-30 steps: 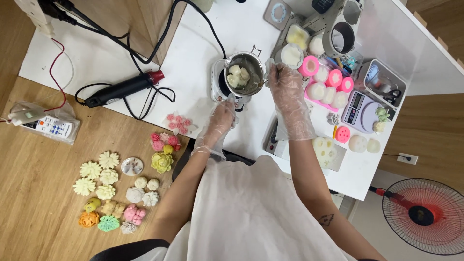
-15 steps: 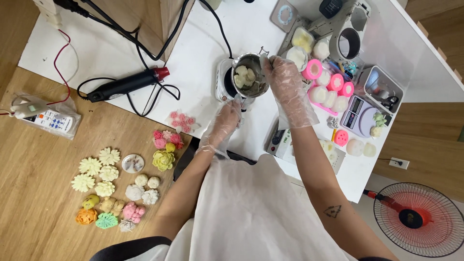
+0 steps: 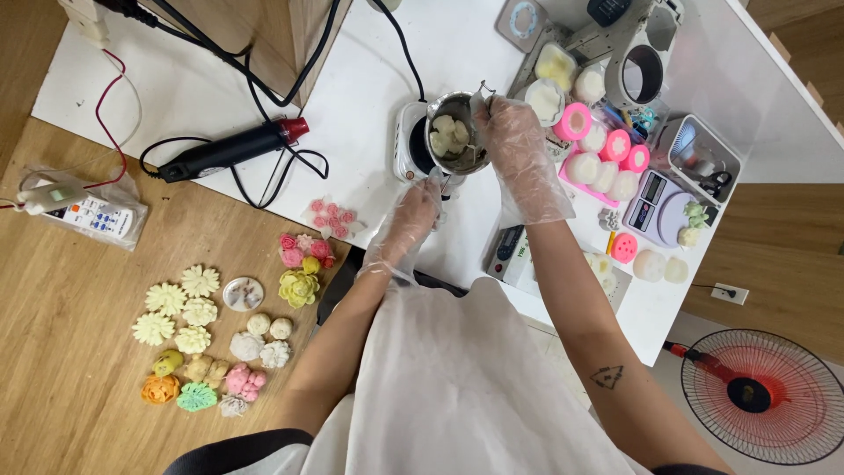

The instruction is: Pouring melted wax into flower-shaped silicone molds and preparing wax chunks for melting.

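A small steel pot [image 3: 437, 109] with pale wax lumps [image 3: 450, 134] stands on a white hot plate [image 3: 404, 145] on the white table [image 3: 369, 79]. My left hand [image 3: 411, 215], in a clear plastic glove, grips the pot's handle at its near side. My gloved right hand [image 3: 520, 145] hovers at the pot's right rim, its fingers pinched on what looks like a thin stick that reaches into the pot; the stick is barely visible.
A black heat gun [image 3: 230, 149] with its cable lies left of the hot plate. Right of the pot are pink moulds [image 3: 607, 149], a small scale [image 3: 658, 204] and containers. Several flower-shaped wax pieces [image 3: 211, 339] lie on the wooden floor. A red fan [image 3: 756, 396] stands at the lower right.
My right hand has moved left, from beside the pot to over its right rim. My left hand keeps its hold on the handle. The view has shifted slightly.
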